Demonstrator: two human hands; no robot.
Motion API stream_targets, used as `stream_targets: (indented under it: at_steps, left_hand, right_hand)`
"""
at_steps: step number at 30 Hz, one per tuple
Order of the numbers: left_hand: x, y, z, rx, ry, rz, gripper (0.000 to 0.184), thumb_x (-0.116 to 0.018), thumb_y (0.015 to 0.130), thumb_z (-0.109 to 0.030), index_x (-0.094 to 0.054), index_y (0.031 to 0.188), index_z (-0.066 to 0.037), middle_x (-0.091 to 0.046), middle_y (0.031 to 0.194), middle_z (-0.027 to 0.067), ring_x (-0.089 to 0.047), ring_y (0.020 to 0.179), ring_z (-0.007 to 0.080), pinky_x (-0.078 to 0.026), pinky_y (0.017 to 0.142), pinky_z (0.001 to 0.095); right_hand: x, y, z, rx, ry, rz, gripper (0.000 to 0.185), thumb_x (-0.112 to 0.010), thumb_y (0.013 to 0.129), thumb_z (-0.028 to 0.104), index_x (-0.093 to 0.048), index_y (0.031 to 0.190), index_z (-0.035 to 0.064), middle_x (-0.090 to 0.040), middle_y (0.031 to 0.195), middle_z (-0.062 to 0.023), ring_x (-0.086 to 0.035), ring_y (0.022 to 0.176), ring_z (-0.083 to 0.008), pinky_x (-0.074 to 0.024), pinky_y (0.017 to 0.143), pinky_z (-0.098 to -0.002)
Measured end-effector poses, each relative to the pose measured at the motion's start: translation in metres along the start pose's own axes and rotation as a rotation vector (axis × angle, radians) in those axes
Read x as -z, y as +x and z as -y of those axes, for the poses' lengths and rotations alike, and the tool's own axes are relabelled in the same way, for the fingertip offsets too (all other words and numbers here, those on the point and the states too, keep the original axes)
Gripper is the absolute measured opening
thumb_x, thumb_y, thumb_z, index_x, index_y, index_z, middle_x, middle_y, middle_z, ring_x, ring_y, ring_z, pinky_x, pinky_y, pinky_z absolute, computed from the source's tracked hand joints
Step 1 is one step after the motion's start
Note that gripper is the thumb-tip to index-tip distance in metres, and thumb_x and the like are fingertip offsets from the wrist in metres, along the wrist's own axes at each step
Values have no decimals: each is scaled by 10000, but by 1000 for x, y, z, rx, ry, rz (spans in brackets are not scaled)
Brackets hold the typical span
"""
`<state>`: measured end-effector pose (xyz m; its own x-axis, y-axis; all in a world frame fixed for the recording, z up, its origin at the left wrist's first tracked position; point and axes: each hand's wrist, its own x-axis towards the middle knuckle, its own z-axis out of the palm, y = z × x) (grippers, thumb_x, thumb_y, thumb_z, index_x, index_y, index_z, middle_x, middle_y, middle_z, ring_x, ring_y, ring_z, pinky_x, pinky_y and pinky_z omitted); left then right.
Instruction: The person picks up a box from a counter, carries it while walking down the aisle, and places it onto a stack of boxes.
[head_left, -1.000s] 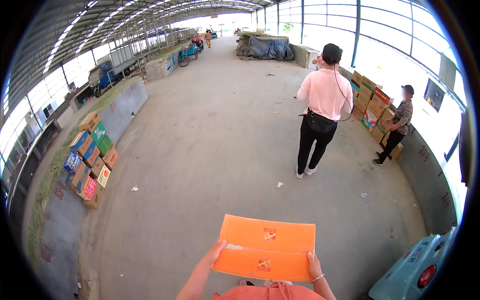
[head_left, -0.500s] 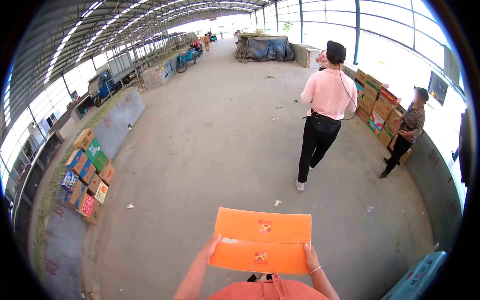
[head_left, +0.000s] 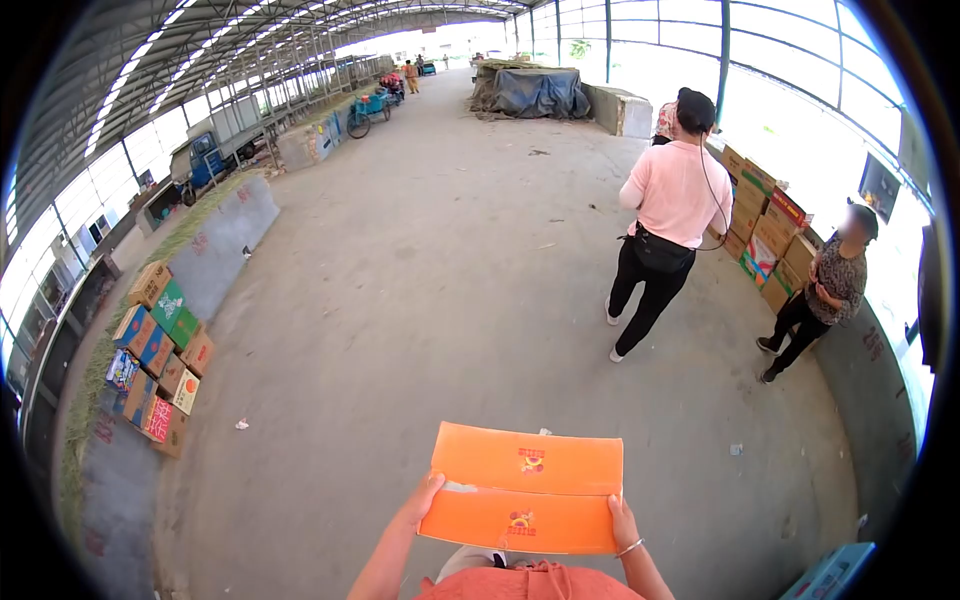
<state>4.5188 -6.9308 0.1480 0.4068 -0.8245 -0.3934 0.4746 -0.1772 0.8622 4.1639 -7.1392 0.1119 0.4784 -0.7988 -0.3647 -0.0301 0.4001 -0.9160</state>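
Note:
An orange cardboard box (head_left: pixel 520 470) with a small printed logo on each of its two top flaps is held level in front of my body. A pale torn patch shows near its left side, by the seam between the flaps. My left hand (head_left: pixel 427 497) grips the left edge, thumb on top. On the opposite edge, my right hand (head_left: pixel 622 525) holds the box the same way, with a bracelet at the wrist. The fingers under the box are hidden.
A person in a pink shirt (head_left: pixel 672 195) walks ahead. Another person (head_left: pixel 838 275) stands at the right wall beside stacked cartons (head_left: pixel 772 235). More cartons (head_left: pixel 160 355) lean on the left wall. A tarp-covered pile (head_left: pixel 540 95) is far ahead; a blue object (head_left: pixel 830 575) is lower right.
The surroundings have shifted as I move forward; the blue object at lower right has slid mostly out of view. The pink-shirted person has taken a step. Both hands keep hold of the box.

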Motion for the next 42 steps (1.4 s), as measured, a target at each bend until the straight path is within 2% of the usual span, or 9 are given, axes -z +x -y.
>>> stream_targets:
  at_steps: [2,13,20,23,29,31,34,38,42]
  left_hand:
    - [0,33,-15,21,-41,22,569,-513,1007,-384,-391,1452,-51,-528,1388,83,-535,1249,195,-456,1031,362]
    - [17,228,-133,-2,29,80,634,-493,1007,-385,-291,1517,-66,-442,1467,90,-475,1310,207,-408,1080,378]
    - [43,321,-169,-12,46,149,590,-474,1021,-421,-341,1491,-89,-504,1409,79,-499,1284,195,-419,1073,384]
    - [40,349,-189,-9,19,139,634,-498,1008,-419,-327,1505,-64,-443,1473,93,-455,1328,211,-383,1102,380]
    - [40,426,-208,24,4,74,639,-497,1013,-413,-306,1514,-67,-436,1478,96,-436,1344,221,-375,1107,386]
    - [43,459,-207,0,35,27,647,-499,1011,-420,-299,1518,-71,-433,1479,94,-438,1342,222,-377,1105,389]
    - [35,509,-224,-10,25,4,657,-504,1007,-432,-296,1519,-76,-433,1475,91,-441,1340,221,-387,1097,393]
    - [5,575,-260,-14,22,-21,661,-514,998,-449,-312,1508,-82,-434,1467,88,-445,1335,219,-410,1077,396]
    - [-22,642,-282,-35,-2,28,630,-502,1002,-478,-352,1465,-76,-531,1359,97,-548,1223,203,-473,1017,389]
  right_hand:
    - [-2,33,4,9,-12,-10,486,-445,1049,316,-460,1402,-18,-577,1293,-98,-570,1145,-178,-476,967,-322]
    - [-60,207,79,100,121,-56,448,-459,1051,303,-472,1358,-24,-585,1266,-109,-587,1118,-184,-492,949,-328]
    - [-93,287,106,135,145,-58,454,-464,1051,320,-483,1341,-29,-598,1242,-110,-600,1091,-190,-505,931,-331]
    - [-94,326,109,117,111,-50,457,-455,1054,329,-485,1343,-23,-601,1240,-104,-600,1092,-184,-503,933,-326]
    - [-96,418,131,64,87,-15,460,-453,1053,340,-490,1348,-11,-596,1253,-94,-591,1103,-173,-492,942,-322]
    - [-93,453,141,78,50,3,459,-475,1045,350,-504,1319,-18,-601,1222,-97,-589,1077,-166,-497,915,-321]
    - [-96,510,169,72,75,49,491,-444,1054,353,-469,1391,-4,-579,1292,-91,-564,1153,-173,-467,980,-322]
    - [-74,603,184,116,17,57,502,-437,1055,355,-460,1405,-5,-574,1306,-95,-555,1165,-174,-463,981,-323]
    - [-57,667,237,131,-121,21,495,-444,1053,354,-472,1390,-7,-578,1300,-98,-559,1157,-175,-462,979,-323]
